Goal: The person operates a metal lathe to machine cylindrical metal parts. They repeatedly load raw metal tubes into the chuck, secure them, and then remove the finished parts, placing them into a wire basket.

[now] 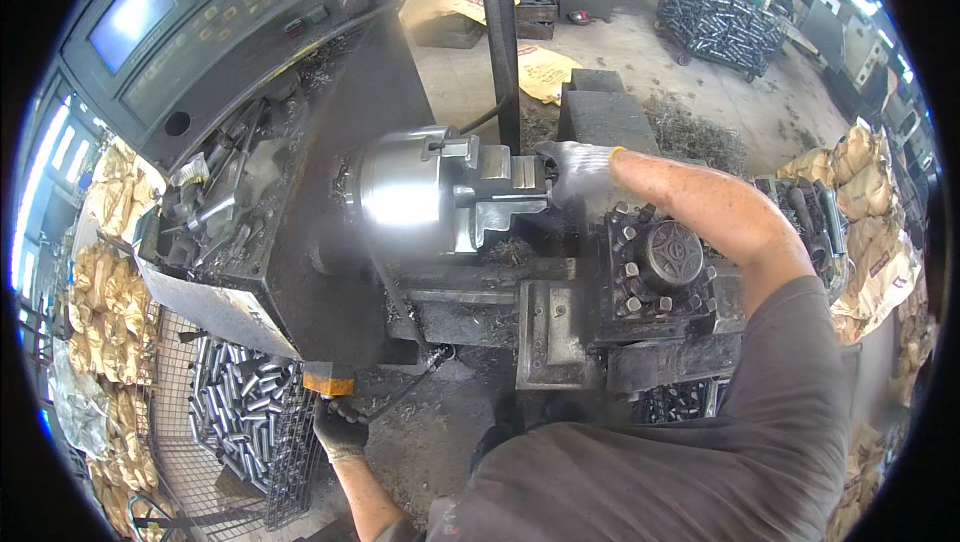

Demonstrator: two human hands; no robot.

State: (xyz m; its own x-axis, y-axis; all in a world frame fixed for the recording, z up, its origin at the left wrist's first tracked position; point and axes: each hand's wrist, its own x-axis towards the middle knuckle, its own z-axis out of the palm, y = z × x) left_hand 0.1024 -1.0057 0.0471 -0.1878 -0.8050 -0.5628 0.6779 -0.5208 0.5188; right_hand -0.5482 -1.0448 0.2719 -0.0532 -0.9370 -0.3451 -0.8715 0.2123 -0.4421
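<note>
A large lathe chuck [405, 187] with stepped steel jaws [510, 174] stands in the middle of the view. At the right end of the jaws is my right hand [582, 172] in a grey-white glove, its fingers closed; whatever lies between them is hidden. My left hand [342, 430], in a dark glove, is low at the left with its fingers curled, just under an orange block [329, 380]. A thin dark rod [405, 390] slants toward this hand, but I cannot tell what the fingers grip. Below my right forearm sits a square tool post [672, 260] with several bolts.
A wire basket [290, 452] of short metal tubes stands beside my left hand. Above the chip-strewn tray hangs a control panel [200, 37] with a lit screen. A dark upright post [498, 42] rises behind the chuck. Farther back is a cart [718, 27] heaped with metal parts.
</note>
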